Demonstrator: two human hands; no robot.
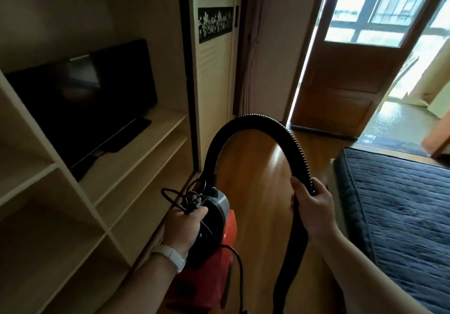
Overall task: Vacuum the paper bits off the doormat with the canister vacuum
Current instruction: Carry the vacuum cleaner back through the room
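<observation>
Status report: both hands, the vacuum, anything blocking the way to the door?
Left hand grips canister vacuum handle with cord. Right hand holds hose. No paper bits in view. Bed borders the way to open door.

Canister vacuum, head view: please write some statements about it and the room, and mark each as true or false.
1. The left hand grips the canister vacuum at its top, where the power cord is bunched. True.
2. The right hand grips the black corrugated hose. True.
3. The vacuum has a blue body. False: its body is red.
4. The shelf screen shows a bright picture. False: the television is dark.
5. The way out is shut. False: the wooden door stands open, with daylight beyond.
</observation>
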